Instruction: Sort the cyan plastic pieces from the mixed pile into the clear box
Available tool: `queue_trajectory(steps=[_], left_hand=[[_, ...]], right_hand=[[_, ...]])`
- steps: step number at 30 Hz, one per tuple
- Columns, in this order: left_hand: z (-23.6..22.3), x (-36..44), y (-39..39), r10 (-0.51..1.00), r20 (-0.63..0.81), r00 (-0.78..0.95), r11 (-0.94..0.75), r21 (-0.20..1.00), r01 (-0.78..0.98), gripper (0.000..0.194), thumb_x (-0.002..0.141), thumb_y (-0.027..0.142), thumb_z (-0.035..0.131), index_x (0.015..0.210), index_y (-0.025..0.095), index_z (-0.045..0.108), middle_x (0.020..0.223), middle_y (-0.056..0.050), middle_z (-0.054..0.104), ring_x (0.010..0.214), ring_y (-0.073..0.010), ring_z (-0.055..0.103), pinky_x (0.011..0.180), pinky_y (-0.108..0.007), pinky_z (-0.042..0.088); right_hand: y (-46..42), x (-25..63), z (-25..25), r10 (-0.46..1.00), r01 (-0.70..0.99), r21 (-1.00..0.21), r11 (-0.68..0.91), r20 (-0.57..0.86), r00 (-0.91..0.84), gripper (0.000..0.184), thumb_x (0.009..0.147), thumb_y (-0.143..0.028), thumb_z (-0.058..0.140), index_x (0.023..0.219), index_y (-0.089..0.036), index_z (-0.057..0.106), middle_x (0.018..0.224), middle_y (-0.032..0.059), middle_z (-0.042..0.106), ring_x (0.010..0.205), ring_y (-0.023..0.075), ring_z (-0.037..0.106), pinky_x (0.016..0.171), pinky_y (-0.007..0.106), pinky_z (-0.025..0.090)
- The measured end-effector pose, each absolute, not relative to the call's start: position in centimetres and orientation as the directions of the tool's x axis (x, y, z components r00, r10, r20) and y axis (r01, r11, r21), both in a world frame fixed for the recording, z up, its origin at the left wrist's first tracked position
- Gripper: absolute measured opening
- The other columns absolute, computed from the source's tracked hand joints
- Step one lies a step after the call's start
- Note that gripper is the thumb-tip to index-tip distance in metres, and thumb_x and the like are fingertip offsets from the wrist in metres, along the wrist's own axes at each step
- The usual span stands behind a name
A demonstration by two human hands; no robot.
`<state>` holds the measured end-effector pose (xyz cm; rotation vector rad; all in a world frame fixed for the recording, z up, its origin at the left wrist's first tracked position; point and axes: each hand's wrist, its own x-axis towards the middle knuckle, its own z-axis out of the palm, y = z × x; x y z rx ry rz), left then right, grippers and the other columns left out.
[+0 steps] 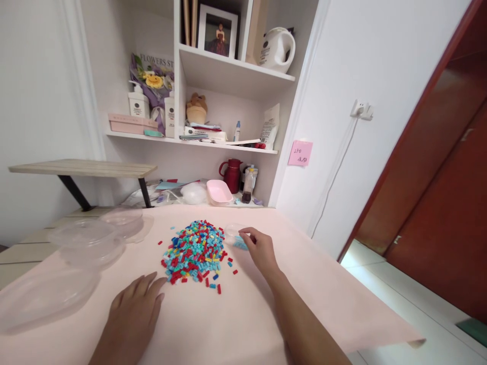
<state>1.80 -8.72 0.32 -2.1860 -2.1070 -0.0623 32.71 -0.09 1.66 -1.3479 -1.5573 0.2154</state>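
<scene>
A heap of small toy building bricks (196, 248) in red, light blue, dark blue, green and yellow lies mid-table, with several strays around its edge. To its right stands a small clear plastic container (231, 231) with light blue bricks (240, 242) inside. My right hand (258, 248) is over this container's right side, its fingertips drawn together; whatever they may pinch is hidden. On the near left of the heap, my left hand (137, 309) rests palm down on the table, fingers extended, fingertips close to the nearest bricks, nothing visibly held.
Several clear plastic containers (49, 294) line the left of the pink-covered table (213, 329). A wooden riser (83, 167) stands behind them. At the back are a pink tray (219, 192), a red jug (232, 175) and a bottle (248, 186) below white shelves (236, 66).
</scene>
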Motion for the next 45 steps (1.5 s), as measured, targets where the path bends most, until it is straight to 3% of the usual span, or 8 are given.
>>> queue_trajectory(steps=[6,14,20,34,41,45], left_hand=[[0.6,2.1,-8.9,0.996,0.086,0.025,-0.022,-0.036,0.999,0.048,0.098,0.025,0.028,0.140,0.030,0.050,0.152,-0.002,0.047,0.141,-0.0222,0.039,0.114,-0.042,0.031],[0.6,2.1,-8.9,0.996,0.082,0.028,-0.025,-0.035,0.999,0.048,0.097,0.025,0.027,0.139,0.030,0.051,0.151,-0.002,0.047,0.141,-0.0225,0.040,0.114,-0.042,0.031],[0.8,2.1,-8.9,0.997,0.078,0.027,-0.026,-0.014,1.000,0.048,0.097,0.025,0.027,0.139,0.030,0.051,0.152,-0.003,0.047,0.141,-0.0227,0.039,0.114,-0.043,0.030],[0.3,2.0,-9.0,0.992,0.116,0.041,-0.044,0.025,0.999,0.048,0.096,0.026,0.028,0.137,0.029,0.053,0.150,-0.004,0.048,0.140,-0.0241,0.040,0.113,-0.045,0.032],[0.1,1.9,-8.8,0.990,0.139,0.037,-0.044,0.051,0.998,0.046,0.096,0.026,0.031,0.135,0.029,0.056,0.149,-0.004,0.050,0.139,-0.0238,0.042,0.113,-0.046,0.032],[0.1,1.9,-8.9,0.990,0.133,0.038,-0.044,0.037,0.998,0.047,0.096,0.025,0.029,0.136,0.029,0.055,0.149,-0.004,0.050,0.139,-0.0232,0.041,0.113,-0.044,0.032]], right_hand=[[-0.7,31.4,1.6,0.826,0.625,-0.595,0.506,0.543,-0.152,0.020,0.089,-0.031,0.058,0.086,-0.023,0.076,0.080,0.0024,0.070,0.067,0.0150,0.058,0.066,0.026,0.041],[-0.9,31.4,1.7,0.860,0.678,-0.554,0.483,0.447,-0.247,0.021,0.085,-0.018,0.062,0.094,-0.028,0.079,0.076,-0.0004,0.055,0.066,0.0124,0.054,0.066,0.024,0.041],[-1.1,30.9,1.1,0.848,0.666,-0.530,0.525,0.388,-0.360,0.021,0.080,-0.015,0.066,0.093,-0.027,0.078,0.084,0.0002,0.055,0.072,0.0123,0.055,0.069,0.023,0.042],[-1.6,30.4,1.2,0.855,0.693,-0.501,0.519,0.300,-0.423,0.020,0.076,-0.015,0.068,0.091,-0.025,0.075,0.088,0.0005,0.060,0.079,0.0141,0.059,0.072,0.023,0.043],[-1.3,30.7,1.3,0.880,0.727,-0.495,0.475,0.269,-0.392,0.009,0.081,-0.023,0.067,0.084,-0.024,0.075,0.086,0.0007,0.063,0.078,0.0141,0.059,0.069,0.024,0.040],[-1.2,30.9,1.3,0.871,0.724,-0.483,0.492,0.269,-0.412,0.012,0.085,-0.024,0.063,0.081,-0.023,0.074,0.084,0.0013,0.065,0.080,0.0148,0.060,0.070,0.024,0.039]])
